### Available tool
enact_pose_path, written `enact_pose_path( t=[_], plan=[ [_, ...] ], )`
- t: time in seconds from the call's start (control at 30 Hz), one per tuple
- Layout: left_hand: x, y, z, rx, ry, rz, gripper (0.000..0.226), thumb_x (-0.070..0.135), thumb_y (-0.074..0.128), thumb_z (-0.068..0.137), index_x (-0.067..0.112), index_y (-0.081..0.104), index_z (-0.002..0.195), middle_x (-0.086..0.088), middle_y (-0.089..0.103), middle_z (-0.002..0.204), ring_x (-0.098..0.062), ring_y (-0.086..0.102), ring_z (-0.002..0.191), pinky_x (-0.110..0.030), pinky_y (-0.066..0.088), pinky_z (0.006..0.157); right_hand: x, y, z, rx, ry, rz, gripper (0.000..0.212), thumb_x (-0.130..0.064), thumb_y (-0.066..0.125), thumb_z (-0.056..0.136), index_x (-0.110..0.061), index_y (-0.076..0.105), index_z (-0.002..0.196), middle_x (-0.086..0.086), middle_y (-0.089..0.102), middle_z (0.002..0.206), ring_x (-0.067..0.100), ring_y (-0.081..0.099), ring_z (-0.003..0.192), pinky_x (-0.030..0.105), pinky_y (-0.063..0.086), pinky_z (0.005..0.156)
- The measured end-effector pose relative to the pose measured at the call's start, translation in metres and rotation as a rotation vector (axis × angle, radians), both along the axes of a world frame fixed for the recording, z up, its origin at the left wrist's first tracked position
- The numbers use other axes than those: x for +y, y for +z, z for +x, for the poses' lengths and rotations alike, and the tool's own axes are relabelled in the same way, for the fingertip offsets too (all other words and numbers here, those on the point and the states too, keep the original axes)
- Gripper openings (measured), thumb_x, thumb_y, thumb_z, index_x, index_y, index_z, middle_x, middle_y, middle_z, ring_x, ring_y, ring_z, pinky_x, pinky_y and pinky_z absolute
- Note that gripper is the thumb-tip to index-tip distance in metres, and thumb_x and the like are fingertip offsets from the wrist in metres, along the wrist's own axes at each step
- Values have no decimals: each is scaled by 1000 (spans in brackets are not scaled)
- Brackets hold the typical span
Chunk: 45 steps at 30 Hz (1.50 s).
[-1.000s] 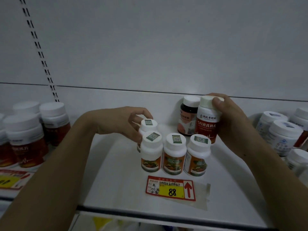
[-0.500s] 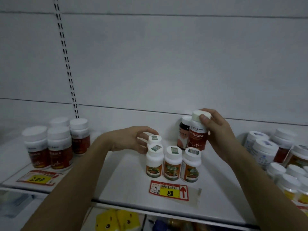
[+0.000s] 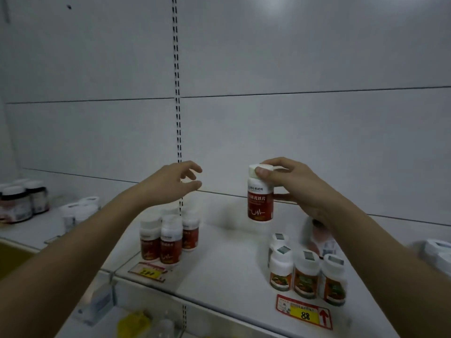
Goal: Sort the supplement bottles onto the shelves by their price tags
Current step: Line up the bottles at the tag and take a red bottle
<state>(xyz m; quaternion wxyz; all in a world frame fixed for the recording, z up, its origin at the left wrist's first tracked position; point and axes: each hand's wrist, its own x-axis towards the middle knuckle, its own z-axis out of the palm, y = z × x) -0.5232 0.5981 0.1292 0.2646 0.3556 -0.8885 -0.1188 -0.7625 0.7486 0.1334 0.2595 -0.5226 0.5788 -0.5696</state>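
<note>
Presently my right hand [image 3: 296, 189] holds the red-labelled bottle [image 3: 260, 193] by cap and side; I judge it light, rigid, smooth. Left hand [image 3: 170, 184] loosely curled, empty.

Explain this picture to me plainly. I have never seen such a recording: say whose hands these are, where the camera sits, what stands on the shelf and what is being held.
No machine here: a person sorts bottles with bare hands, and the one camera sits on their head, looking forward and down. So the two arms reach in from the bottom edge.

The right hand holds a red-labelled bottle in the air above the white shelf, its grip on the white cap and the side. The left hand hangs with fingers loosely curled, holding nothing.

On the shelf, a group of matching red-labelled bottles stands behind a yellow price tag, blurred but seemingly 200. To the right, orange-labelled bottles stand behind a tag reading 88. More bottles at the far left are too blurred to describe.
</note>
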Motion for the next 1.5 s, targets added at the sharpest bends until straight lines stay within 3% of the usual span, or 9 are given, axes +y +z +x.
enact_pose_path(
  t=[0.13,0.27,0.47,0.6,0.73,0.9,1.03,1.27,1.5],
  plan=[
    [-25,-2,40,31,65,20,34,44,57,92,32,55,124,8,63,114,-12,55,112,-33,44,96,-23,12,30,92,15,39,28,-35,75,83,-20,70,107,0,73,104,15,68,97,39,56,90],
    [-63,-14,72,64,95,44,31,42,57,93,29,57,121,6,62,111,-13,56,107,-29,42,88,-57,19,63,128,-14,23,30,-33,75,83,-20,68,109,2,71,107,15,67,97,35,57,83],
    [-138,-66,105,44,96,76,19,23,51,98,33,56,114,2,62,122,-14,56,107,-32,47,93,-122,16,107,79,-121,-21,32,-34,75,84,-18,65,111,5,69,107,16,66,95,34,57,82],
    [-174,-128,104,-63,87,121,29,32,47,99,30,54,128,3,54,135,-16,52,118,-31,42,100,-168,-4,133,99,-226,-17,32,-30,76,83,-16,63,109,6,67,105,20,66,96,42,57,87],
    [-195,-161,98,-230,-77,147,38,42,38,101,31,50,135,6,47,144,-16,45,130,-35,36,108,-204,-14,147,168,-349,11,36,-31,77,82,-14,61,110,3,64,102,14,62,88,42,56,84],
    [-220,-180,89,-348,-158,91,47,52,26,99,38,39,141,9,37,151,-17,30,142,-53,21,115,-235,-23,148,210,-414,171,38,-31,76,83,-5,63,106,9,66,106,21,65,96,38,58,84],
    [-223,-186,86,-369,-160,86,49,52,26,100,40,28,148,7,21,160,-14,14,148,-50,4,120,-247,-34,143,304,-372,359,37,-30,74,85,-2,64,106,8,68,101,16,65,87,30,57,76],
    [-224,-187,89,-334,-166,95,46,50,29,100,41,31,145,8,23,159,-13,15,147,-47,4,119,-254,-49,139,415,-298,561,37,-30,76,82,-2,66,105,9,69,102,18,67,91,28,58,75],
    [-224,-187,88,-334,-167,100,46,50,31,100,41,32,145,9,23,158,-13,15,147,-48,4,118,-250,-50,138,466,-219,700,33,-29,78,78,-8,71,103,10,73,107,25,67,105,41,54,95]
  ],
)
